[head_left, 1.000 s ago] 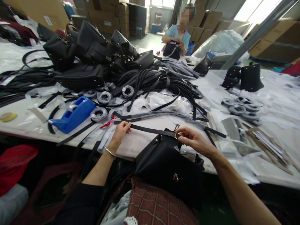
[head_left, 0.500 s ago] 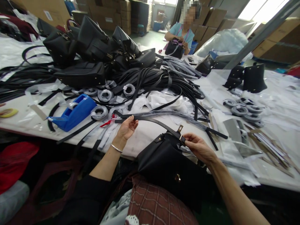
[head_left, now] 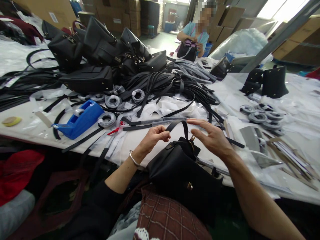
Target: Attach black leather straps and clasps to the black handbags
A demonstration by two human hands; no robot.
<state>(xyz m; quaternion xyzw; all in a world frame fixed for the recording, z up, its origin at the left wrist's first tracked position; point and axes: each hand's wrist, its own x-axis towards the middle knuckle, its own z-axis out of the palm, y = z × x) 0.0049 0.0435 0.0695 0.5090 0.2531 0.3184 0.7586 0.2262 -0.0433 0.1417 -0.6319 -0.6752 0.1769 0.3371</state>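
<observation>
A black handbag (head_left: 180,173) leans on my lap against the white table (head_left: 150,146). Its narrow black strap (head_left: 178,125) arches up from the gold clasp at the bag's top. My left hand (head_left: 153,137) pinches the strap's free end just left of the bag. My right hand (head_left: 212,138) hovers over the clasp with fingers stretched out and apart, touching or nearly touching the strap's loop.
A blue tape dispenser (head_left: 80,119) sits at the left. A heap of black straps (head_left: 165,85) and finished black bags (head_left: 97,50) fills the back. Rolled strips (head_left: 257,116) lie at the right. Another person (head_left: 195,36) works on a bag at the far end.
My left hand has carried the strap end rightward toward the bag, bending the strap into a loop. My right hand has let go of the clasp end and opened.
</observation>
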